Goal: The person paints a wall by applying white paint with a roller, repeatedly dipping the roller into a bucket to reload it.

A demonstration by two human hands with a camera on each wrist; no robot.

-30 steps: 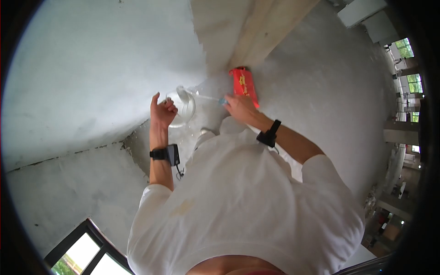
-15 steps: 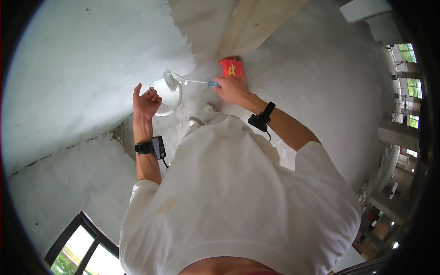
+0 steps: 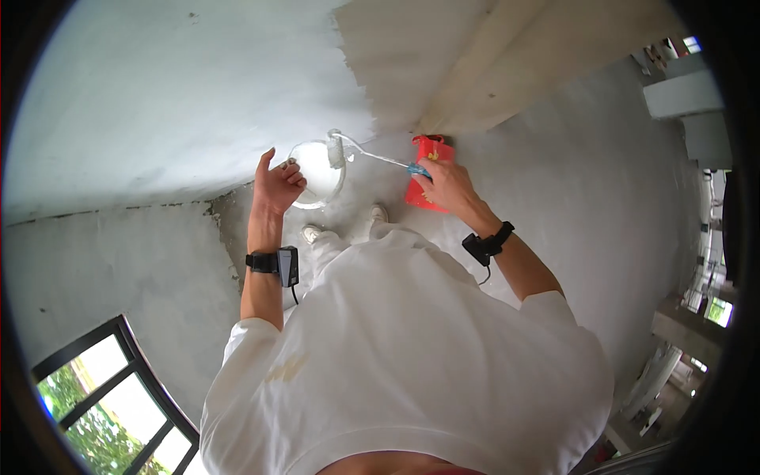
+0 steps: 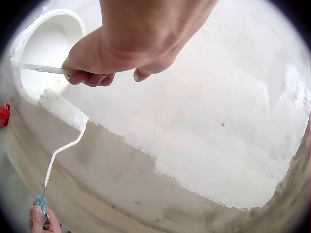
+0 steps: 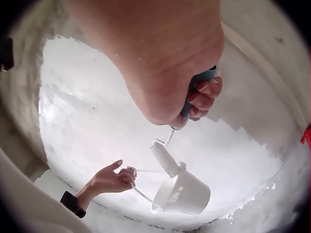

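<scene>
The left hand (image 3: 279, 186) grips the thin bail handle (image 5: 146, 197) of a white bucket (image 5: 187, 196), thumb raised. The bucket hangs tilted close beside the wall and has white paint inside. My right hand (image 3: 449, 186) is wrapped around the blue grip (image 4: 41, 203) of a paint roller. Its bent frame (image 4: 58, 150) is coated white. The roller cover (image 4: 63, 109), thick with white paint, lies across the bucket's rim on the side toward the right hand.
A red bag (image 3: 423, 196) lies on the floor (image 3: 570, 222) below the right hand. The wall (image 3: 198, 95) is white up to a ragged edge, then bare brownish grey (image 3: 396, 71). A dark-framed window (image 3: 119, 388) is at lower left. Both shoes (image 3: 380, 214) show beneath.
The head view has swung, bringing both shoes into sight. The roller cover has shifted toward the bucket's right side. Both hands keep their holds.
</scene>
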